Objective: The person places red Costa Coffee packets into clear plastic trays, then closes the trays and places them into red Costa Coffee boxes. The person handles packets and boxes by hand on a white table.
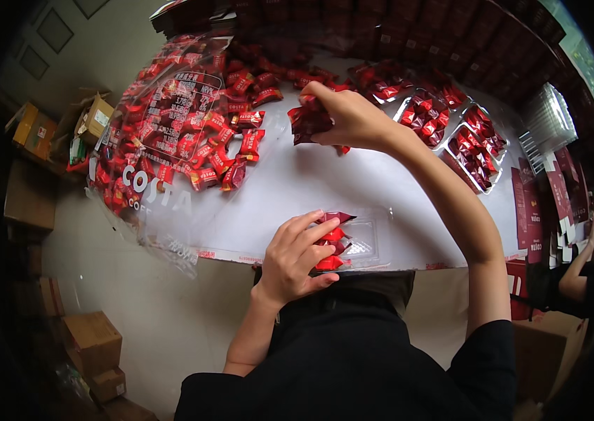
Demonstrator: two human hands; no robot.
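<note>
My left hand (294,255) rests with spread fingers over a row of red and dark red wrapped pieces (334,247) in a clear plastic tray (376,211) at the table's near edge. The right part of that tray shows its bare bottom. Higher up, my right hand (347,113) grips several dark red wrapped pieces (308,123) above the white table. A large clear Costa bag (170,200) lies at the left, with many red wrapped pieces (249,143) inside and spilling out beside it. Filled clear trays (449,158) stand right of my right hand.
Dark red boxes (433,37) are stacked along the far side. Nested clear trays (552,118) and flat printed cartons (531,210) lie at the right. Cardboard boxes (91,337) stand on the floor at left. Another person's arm (581,263) shows at the right rim.
</note>
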